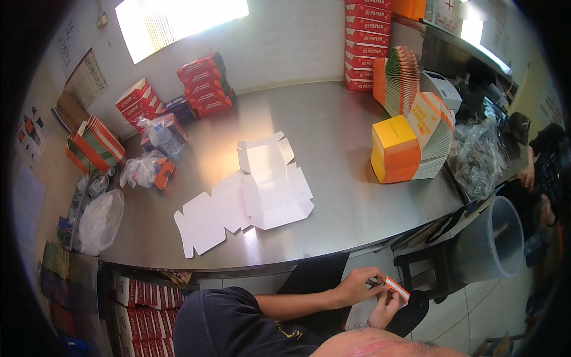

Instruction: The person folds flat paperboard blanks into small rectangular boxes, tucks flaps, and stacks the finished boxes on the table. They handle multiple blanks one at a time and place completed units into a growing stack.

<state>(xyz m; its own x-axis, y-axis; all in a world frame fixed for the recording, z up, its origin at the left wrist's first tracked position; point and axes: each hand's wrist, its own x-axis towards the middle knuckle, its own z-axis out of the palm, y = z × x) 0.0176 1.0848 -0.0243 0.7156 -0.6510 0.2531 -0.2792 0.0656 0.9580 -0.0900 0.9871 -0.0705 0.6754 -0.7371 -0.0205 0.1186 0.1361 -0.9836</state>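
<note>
My left hand [355, 287] and my right hand [385, 307] meet below the front edge of the steel table [333, 119], over the floor. Together they pinch a small orange and white folded card piece [397, 289]. My left forearm reaches in from the left, past my dark shirt [226, 324]. On the table lie flat white carton blanks [262, 193], unfolded and out of reach of both hands.
Orange and yellow flat cartons [410, 146] are stacked and fanned at the table's right. Red boxes [205, 83] stand at the back, with plastic bags [146, 169] on the left. A grey bin [493, 238] and a black stool [425, 268] stand right of my hands. Another person [544, 172] sits far right.
</note>
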